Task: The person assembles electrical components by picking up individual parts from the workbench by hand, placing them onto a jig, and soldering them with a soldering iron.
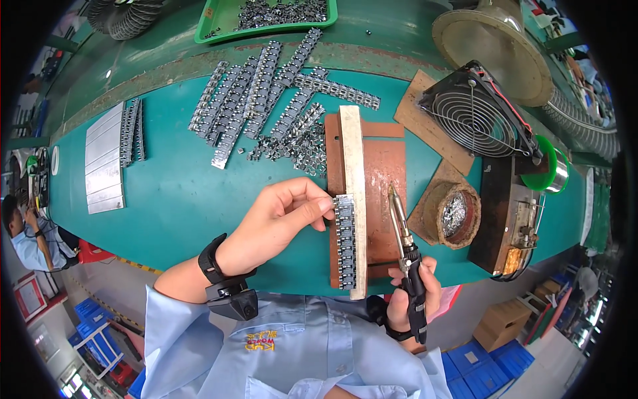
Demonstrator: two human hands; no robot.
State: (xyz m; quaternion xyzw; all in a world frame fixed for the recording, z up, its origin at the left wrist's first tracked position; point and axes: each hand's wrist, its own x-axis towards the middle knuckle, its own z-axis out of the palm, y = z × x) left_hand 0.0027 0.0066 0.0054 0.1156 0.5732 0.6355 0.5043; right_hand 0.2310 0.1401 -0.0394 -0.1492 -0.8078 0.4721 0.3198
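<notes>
Across the green mat [166, 199], piled strips [262, 83] may be done, loose metal bits [307, 151] seem unused, the left hand [282, 216] pinches one unfinished-looking strip [346, 243] by the wooden bar [355, 199], and the right hand [415, 292] grips a soldering iron [411, 266].

Circuit strip and soldering iron, one on either side of the pale bar.
From my remote seat I see the circuit strip [345, 241], dark with repeating small modules in a row, lying lengthwise along the left side of the pale bar [361, 233], its near end close to the bar's near end; the soldering iron [408, 251], black-handled with a slim metal front, slants right of the bar, apart from it, tip away from me.
</notes>
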